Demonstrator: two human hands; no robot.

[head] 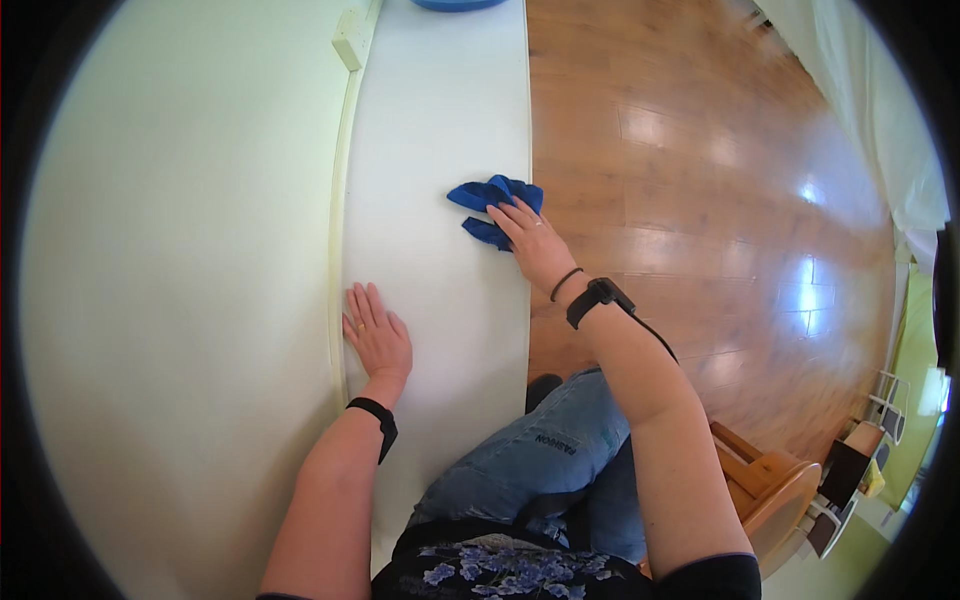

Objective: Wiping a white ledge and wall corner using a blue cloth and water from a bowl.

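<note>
A long white tabletop or counter [435, 322] runs along a pale wall. On its right part, by the edge over the floor, lies a bunched dark blue cloth [480, 196]. My right hand [534, 244] presses on the cloth's near side, fingers spread over its folds. My left hand [377, 337] rests flat on the white surface near the wall, fingers pointing away from me, with nothing in it. A black band is on each wrist.
At the far end of the surface stands a blue round object [459, 4], partly cut off. A pale box [349, 41] is fixed on the wall trim. Wooden floor [660, 187] lies to the right, with a wooden chair [772, 487] beside me and a white curtain [870, 112] beyond.
</note>
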